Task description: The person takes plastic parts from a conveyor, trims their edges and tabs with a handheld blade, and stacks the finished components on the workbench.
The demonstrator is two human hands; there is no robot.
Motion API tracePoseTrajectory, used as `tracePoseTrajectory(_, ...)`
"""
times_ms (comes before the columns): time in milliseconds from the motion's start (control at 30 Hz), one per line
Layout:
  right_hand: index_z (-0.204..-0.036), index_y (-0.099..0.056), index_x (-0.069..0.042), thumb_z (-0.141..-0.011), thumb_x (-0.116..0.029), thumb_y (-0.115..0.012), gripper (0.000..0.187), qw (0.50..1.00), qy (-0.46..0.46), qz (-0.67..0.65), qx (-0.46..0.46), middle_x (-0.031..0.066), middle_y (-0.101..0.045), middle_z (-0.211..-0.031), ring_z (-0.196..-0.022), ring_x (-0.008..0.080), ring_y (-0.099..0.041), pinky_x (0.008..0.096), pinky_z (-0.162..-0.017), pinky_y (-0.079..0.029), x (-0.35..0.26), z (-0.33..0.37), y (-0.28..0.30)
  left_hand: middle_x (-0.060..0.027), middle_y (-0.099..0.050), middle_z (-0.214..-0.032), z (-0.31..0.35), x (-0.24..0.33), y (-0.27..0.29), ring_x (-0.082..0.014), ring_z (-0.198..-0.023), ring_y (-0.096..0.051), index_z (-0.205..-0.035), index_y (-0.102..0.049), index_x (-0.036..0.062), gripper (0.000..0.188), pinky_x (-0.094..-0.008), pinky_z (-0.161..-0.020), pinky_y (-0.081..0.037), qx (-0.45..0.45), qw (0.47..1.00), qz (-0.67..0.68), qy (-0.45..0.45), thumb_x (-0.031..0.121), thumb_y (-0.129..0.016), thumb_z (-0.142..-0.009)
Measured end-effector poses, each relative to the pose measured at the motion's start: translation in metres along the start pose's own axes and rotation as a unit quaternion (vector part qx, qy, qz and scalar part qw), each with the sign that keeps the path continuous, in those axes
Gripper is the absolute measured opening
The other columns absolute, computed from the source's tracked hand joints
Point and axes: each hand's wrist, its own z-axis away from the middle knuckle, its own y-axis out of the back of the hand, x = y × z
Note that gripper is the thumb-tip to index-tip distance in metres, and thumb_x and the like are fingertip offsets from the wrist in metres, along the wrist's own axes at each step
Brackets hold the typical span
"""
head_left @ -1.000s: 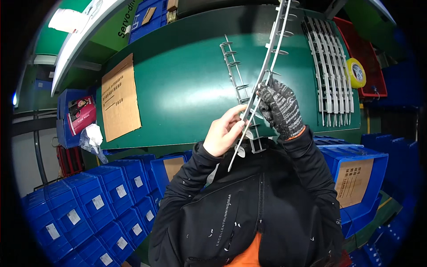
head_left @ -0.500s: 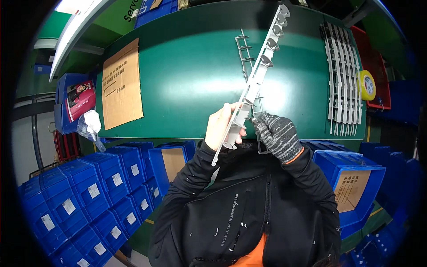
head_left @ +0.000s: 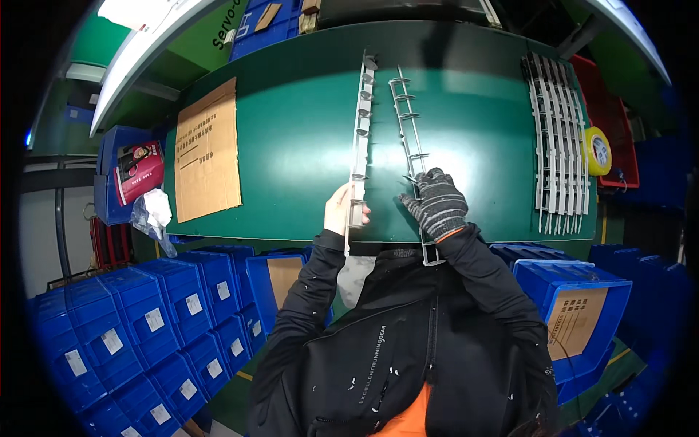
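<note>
My bare left hand point(head_left: 339, 210) is closed around the lower part of a long, pale grey strip point(head_left: 362, 138) with rounded tabs along it. The strip runs nearly straight away from me, above the table. My right hand point(head_left: 439, 204) wears a dark grey striped knit glove and grips a second, narrower grey strip point(head_left: 409, 131) with crosswise tabs. Thumb and fingers lie on either side of this strip, and the glove covers part of it. Its near end sticks out past the table's front edge.
Several similar strips point(head_left: 557, 146) lie side by side at the right of the green table point(head_left: 291, 146). Beside them sits a yellow tape roll point(head_left: 598, 151) near a red bin point(head_left: 619, 124). Flat cardboard point(head_left: 209, 149) lies at left. Blue crates point(head_left: 153, 313) stand below on both sides.
The strip in my left hand has swung from a rightward slant to nearly straight and moved left, away from the second strip. My right hand has shifted slightly along the second strip.
</note>
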Motion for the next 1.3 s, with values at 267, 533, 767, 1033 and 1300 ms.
tracePoseTrajectory(267,-0.091,-0.061,-0.003,-0.072,-0.031,-0.056,0.033,0.987,0.111,0.071,0.091,0.0115,-0.054,-0.098,-0.096,0.0253,-0.049,0.0358,-0.084,-0.041,0.024,0.0,-0.012,-0.0083,-0.062,-0.081,-0.024,0.063,0.012,-0.0131,-0.065,-0.059,-0.119,-0.046,0.0008,0.035,-0.0243,-0.058,-0.047,-0.074,0.872,-0.48,-0.05,0.017,-0.044,-0.088)
tracePoseTrajectory(533,-0.082,-0.06,-0.006,-0.062,-0.02,-0.06,0.024,0.95,0.266,-0.111,0.122,0.0092,-0.055,-0.095,-0.087,0.0253,-0.053,0.0356,-0.07,-0.047,-0.012,0.061,0.044,-0.004,-0.053,-0.077,-0.017,0.167,-0.046,-0.0128,-0.064,-0.053,-0.103,-0.049,0.0014,0.029,-0.0229,-0.056,-0.044,0.015,0.955,0.023,-0.294,0.027,-0.045,-0.089)
tracePoseTrajectory(767,-0.087,-0.06,-0.007,-0.076,-0.026,-0.062,0.023,0.818,0.288,-0.429,0.25,0.0082,-0.058,-0.082,-0.067,0.0174,-0.054,0.0285,-0.058,-0.045,-0.005,0.059,0.061,-0.003,-0.053,-0.06,0.08,0.251,-0.083,-0.0063,-0.043,-0.047,-0.085,-0.054,0.0005,0.015,-0.0176,-0.038,-0.039,-0.04,0.864,0.0,-0.502,0.016,-0.053,-0.086)
tracePoseTrajectory(1033,-0.085,-0.059,-0.005,-0.077,-0.021,-0.059,0.018,0.831,0.23,-0.484,0.146,0.0102,-0.057,-0.069,-0.061,0.0235,-0.056,0.0345,-0.053,-0.043,0.0,0.059,0.064,-0.0053,-0.059,-0.069,0.089,0.168,-0.116,-0.0087,-0.051,-0.055,-0.083,-0.06,-0.003,0.016,-0.0199,-0.049,-0.047,-0.105,0.958,-0.19,-0.187,0.013,-0.058,-0.082)
tracePoseTrajectory(1300,-0.079,-0.06,-0.003,-0.079,-0.02,-0.059,0.017,0.884,0.162,-0.412,0.153,0.0128,-0.056,-0.067,-0.059,0.0278,-0.056,0.0344,-0.053,-0.043,-0.005,0.065,0.064,-0.0058,-0.06,-0.073,0.077,0.124,-0.113,-0.008,-0.051,-0.054,-0.092,-0.059,-0.0034,0.022,-0.0185,-0.047,-0.046,-0.159,0.977,-0.128,-0.059,0.017,-0.055,-0.084)
